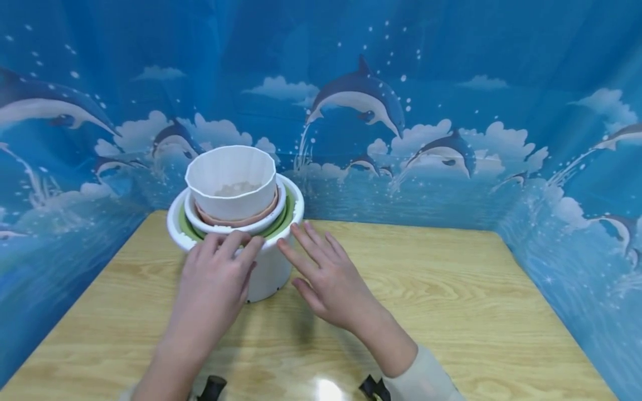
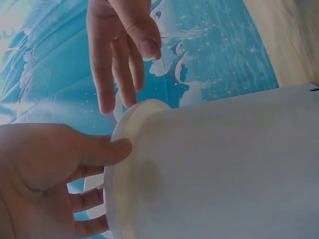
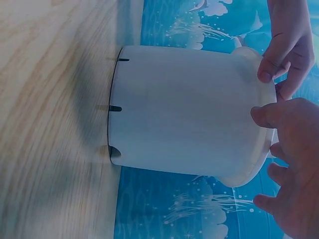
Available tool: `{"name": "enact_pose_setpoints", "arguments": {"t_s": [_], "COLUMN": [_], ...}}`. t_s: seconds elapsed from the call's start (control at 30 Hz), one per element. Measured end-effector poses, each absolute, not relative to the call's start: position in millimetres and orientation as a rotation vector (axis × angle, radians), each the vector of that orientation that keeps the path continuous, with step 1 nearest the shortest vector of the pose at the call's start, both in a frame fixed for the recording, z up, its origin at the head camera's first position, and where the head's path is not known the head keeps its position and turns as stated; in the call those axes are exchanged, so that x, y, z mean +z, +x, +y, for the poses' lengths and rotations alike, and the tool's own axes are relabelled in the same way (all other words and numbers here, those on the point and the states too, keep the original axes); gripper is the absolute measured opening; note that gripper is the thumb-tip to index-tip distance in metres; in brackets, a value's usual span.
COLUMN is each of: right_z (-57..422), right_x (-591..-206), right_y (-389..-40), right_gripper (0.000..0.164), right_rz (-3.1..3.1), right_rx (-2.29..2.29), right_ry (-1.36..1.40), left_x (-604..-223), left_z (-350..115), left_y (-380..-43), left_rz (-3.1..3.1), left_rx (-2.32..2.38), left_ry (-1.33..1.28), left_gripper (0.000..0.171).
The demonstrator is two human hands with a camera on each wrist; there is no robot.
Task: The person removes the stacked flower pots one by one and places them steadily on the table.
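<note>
A large white flowerpot stands on the table left of centre, with smaller pots nested inside it. Among these are a green pot, a white-rimmed pot, a pinkish-brown pot and, on top, a faceted white pot. My left hand grips the big pot's near rim, thumb on the outside and fingers over the edge, as the left wrist view shows. Spread fingers of my right hand lie right by the rim on its right side, holding nothing.
Wood-grain tabletop extends under and to the right of the pots. A blue dolphin-print curtain encloses the back and both sides, close behind the pots. Small notches mark the big pot's bottom edge.
</note>
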State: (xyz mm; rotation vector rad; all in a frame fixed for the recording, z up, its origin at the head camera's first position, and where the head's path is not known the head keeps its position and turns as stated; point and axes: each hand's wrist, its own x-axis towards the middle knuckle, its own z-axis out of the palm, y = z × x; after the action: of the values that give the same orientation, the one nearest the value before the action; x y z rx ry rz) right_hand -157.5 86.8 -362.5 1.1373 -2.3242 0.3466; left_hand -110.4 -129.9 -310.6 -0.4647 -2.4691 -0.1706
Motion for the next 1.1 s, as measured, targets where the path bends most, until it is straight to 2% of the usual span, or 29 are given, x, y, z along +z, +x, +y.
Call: {"name": "enact_pose_setpoints", "arguments": {"t_s": [0.3,0.77,1.1], "right_z": [88,91,92], "right_x": [-361,-360,-356], "right_y": [-156,-159,-158], "right_gripper": [0.080,0.082,0.067], "right_rz": [-2.271,-2.193,-2.121], "right_rx": [0.424,0.468,0.539], "right_ry": [1.148,1.118,1.096], "left_x": [-316,-318,-316], "left_z": [-130,-129,-118], "left_y": [-113,-117,-110], "left_rz": [-2.434,-2.420,-2.393], "left_rx": [-0.240,-0.260,-0.201], "left_ry": [-0.455,-0.585,-0.685], "left_gripper": [0.034,0.034,0.035]}}
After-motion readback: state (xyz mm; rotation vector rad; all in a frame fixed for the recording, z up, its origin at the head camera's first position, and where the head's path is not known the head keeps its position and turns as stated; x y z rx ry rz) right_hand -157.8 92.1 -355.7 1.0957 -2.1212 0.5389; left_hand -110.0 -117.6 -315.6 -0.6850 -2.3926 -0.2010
